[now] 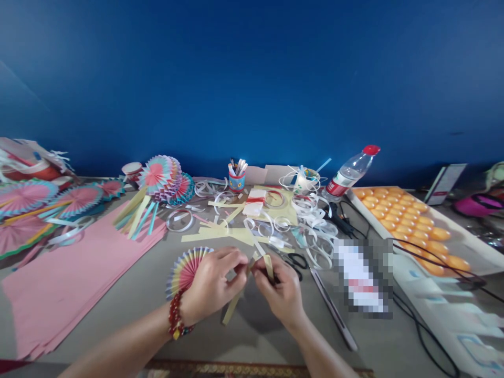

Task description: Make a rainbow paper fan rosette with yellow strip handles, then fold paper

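My left hand, with a red bead bracelet on its wrist, is closed with thumb and fingertips pinched at a pale yellow paper strip. One end of that strip hangs down below the fingers. My right hand is closed too, gripping a yellow strip folded up between thumb and fingers; whether it is the same strip I cannot tell. Partly hidden behind my left hand lies a pleated paper fan in pink, yellow and lilac. Just past my right hand are black-handled scissors. A long grey-white strip reaches toward the right fingers.
Pink paper sheets and several pleated fans cover the left side. Curled white strips lie at centre right. A bottle leans near the blue wall. Farther right are a box of orange pieces, black cables and a slim metallic tool.
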Available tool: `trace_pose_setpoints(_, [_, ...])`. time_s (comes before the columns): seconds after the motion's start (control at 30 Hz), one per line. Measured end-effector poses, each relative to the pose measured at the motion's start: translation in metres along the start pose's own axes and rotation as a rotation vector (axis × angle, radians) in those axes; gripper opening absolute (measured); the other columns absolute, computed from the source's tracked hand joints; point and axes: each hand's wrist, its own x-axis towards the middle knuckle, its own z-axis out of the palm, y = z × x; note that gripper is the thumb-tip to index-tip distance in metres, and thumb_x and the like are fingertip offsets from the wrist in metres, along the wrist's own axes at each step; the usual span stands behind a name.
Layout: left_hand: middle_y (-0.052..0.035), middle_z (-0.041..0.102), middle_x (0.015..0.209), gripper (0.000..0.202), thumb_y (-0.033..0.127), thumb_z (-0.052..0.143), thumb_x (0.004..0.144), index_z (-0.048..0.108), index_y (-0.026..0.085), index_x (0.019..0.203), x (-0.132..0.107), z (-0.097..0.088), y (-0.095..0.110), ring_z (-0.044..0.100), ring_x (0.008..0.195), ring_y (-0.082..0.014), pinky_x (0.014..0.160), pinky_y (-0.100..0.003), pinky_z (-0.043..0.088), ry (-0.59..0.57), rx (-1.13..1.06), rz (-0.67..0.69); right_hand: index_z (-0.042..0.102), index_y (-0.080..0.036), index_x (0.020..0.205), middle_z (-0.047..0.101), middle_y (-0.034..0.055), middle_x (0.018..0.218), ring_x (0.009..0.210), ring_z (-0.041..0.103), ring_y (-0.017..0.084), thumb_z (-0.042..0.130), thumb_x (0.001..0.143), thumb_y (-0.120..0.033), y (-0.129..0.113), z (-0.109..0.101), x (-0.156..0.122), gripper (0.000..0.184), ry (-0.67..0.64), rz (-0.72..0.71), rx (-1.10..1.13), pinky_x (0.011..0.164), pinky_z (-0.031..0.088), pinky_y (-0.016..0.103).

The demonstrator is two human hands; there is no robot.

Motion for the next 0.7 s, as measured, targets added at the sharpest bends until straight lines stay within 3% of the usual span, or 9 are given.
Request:
trace_pose_setpoints(0.47, [-0.0009,0.062,0.079,0.01,0.012,0.048,0.088,0.056,0.02,0.088,-0.0006,-0.0014,-0.0011,0.059,0.072,-0.0141,0.068,-0.024,0.046,-0.02,0.003,-0.015,0.06,-0.02,0.072,0.058,-0.001,0.065,0.056,0.052,0.013,0.055,0.086,-0.022,0.001,0.0,0.001,0.015,-0.013,0.041,0.028,0.054,0.041,0.024])
trace_pose_setpoints(0.7, [-0.0001,0.061,0.081,0.01,0.012,0.05,0.091,0.054,0.02,0.088,-0.003,0.0043,-0.007,0.059,0.075,-0.0139,0.071,-0.024,0.046,-0.034,-0.081,-0.056,0.057,-0.02,0.07,0.051,-0.0031,0.061,0.054,0.048,0.012,0.056,0.087,-0.019,0.0009,-0.0012,0.0021,0.016,-0.027,0.001,0.026,0.052,0.037,0.023])
